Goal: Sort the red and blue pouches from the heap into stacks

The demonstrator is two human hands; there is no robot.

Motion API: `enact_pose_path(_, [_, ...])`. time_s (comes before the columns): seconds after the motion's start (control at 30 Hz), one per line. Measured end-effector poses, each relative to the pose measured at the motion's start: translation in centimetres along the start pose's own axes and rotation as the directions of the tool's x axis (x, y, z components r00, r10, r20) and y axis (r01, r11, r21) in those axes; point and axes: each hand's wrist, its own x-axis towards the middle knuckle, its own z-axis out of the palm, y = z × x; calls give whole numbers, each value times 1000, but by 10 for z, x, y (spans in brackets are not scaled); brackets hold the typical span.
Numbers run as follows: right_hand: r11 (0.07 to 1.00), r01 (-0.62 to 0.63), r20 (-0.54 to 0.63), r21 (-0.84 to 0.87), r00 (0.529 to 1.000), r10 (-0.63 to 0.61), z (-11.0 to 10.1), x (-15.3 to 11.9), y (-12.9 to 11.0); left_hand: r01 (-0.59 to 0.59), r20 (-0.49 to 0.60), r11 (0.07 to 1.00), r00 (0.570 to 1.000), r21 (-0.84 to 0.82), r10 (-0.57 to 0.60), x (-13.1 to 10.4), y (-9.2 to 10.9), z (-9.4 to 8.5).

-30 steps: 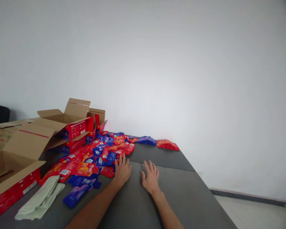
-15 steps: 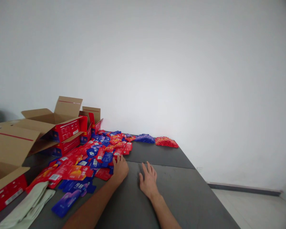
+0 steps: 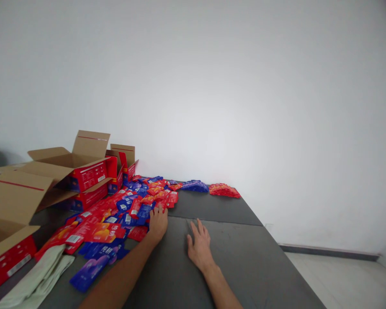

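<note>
A loose heap of red and blue flat sachets [image 3: 104, 231] spreads over the left side of the dark table. At the heap's right edge is my left hand [image 3: 158, 224], palm down, with its fingertips on the nearest sachets. Its fingers look a little apart, and I see no sachet lifted in them. My right hand [image 3: 199, 249] rests on the bare tabletop to the right, fingers spread, holding nothing.
Open red cardboard boxes [image 3: 89, 175] stand along the left, one with its flaps [image 3: 19, 195] spread close by. A folded pale cloth [image 3: 34, 279] lies front left. Blue sachets [image 3: 195, 186] and red sachets [image 3: 224, 190] form neat rows near the wall.
My left hand has shifted slightly left and up, closer over the edge of the sachet heap. My right hand has stayed almost where it was.
</note>
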Motion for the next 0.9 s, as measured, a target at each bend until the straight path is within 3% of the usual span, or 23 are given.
enact_pose_path(0.23, [999,21,5,38,1000,-21,-1,-1,0,-103,20,995,995,12,103,-30,25,-5])
enact_pose_path(0.47, [998,41,40,55,998,-43,2,-3,-2,-157,70,984,984,-79,162,-64,42,-26])
enact_pose_path(0.73, [995,49,89,83,994,-57,6,-4,4,-124,179,980,972,-156,152,-82,54,-56])
enact_pose_path(0.9, [994,56,102,98,993,-66,8,-5,6,-107,172,965,973,-240,151,-83,53,-61])
